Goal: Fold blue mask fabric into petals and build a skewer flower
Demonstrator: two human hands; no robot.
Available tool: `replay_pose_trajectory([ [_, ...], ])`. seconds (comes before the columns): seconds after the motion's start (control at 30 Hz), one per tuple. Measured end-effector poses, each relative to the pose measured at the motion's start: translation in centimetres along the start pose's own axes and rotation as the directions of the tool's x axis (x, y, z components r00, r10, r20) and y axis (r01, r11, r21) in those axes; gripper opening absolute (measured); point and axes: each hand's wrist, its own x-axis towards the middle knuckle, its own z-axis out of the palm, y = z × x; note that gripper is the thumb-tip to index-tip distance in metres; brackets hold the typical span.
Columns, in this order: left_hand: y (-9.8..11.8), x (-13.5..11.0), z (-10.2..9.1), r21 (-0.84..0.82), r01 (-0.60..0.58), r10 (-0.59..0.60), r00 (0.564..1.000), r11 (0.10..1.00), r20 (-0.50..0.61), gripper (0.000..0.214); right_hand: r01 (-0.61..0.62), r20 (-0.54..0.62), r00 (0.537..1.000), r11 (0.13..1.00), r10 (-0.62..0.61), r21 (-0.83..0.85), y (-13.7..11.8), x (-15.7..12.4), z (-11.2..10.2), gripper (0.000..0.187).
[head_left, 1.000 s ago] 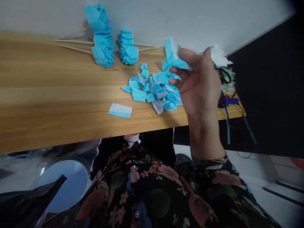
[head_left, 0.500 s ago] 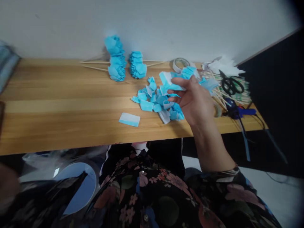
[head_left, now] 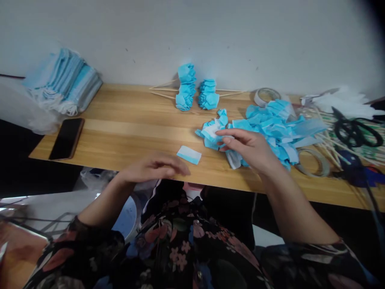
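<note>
Flat strip: lies blue-and-white on the table, close to the front edge and just past the fingers of the left hand; a careless brush there could turn it askew, or a low sleeve could drag it off.
Folded piece: sits right at the fingertips of the right hand, on or just above the near-left end of the heap; a slack pinch could lose it among lookalikes, a hard one could crease it.
Loose heap: spreads under and beyond the right hand; the scraps look thin and light, so a dragging wrist could scatter them.
Petalled clusters: lie on their sticks by the wall, well apart from both hands, so a knock seems unlikely.
Right hand: reaches in low, index finger stretched leftward, thumb below it; whether its grip pinches the folded piece or merely touches it, I cannot tell.
Left hand: hovers palm down at the table's front edge, a little blurred, fingers loosely bent and pointing rightward; its grip is relaxed, with nothing seen in it.
</note>
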Motion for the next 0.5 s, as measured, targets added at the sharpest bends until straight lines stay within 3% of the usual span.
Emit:
replay_pose_trajectory([
  [0.13,-1.5,2.1,1.3,0.027,0.025,-0.023,0.998,0.999,-0.066,0.027,0.103,0.103,0.991,0.982,-0.087,-0.157,0.7,1.3,1.5,0.032],
  [0.27,-1.6,4.4,1.9,0.115,-0.049,0.057,0.996,0.992,-0.065,0.022,0.196,0.012,0.980,0.951,-0.199,-0.241,1.4,1.8,1.7,0.025],
  [0.37,-0.9,6.5,1.0,0.127,-0.019,0.029,0.997,0.992,-0.077,0.024,0.142,-0.075,0.985,0.980,-0.154,-0.143,1.0,1.9,1.1,0.025],
  [0.5,-0.7,9.9,-0.6,0.005,0.084,-0.083,0.992,0.996,-0.095,0.028,0.141,-0.146,0.980,0.989,-0.132,0.053,-0.1,2.9,1.1,0.035],
])
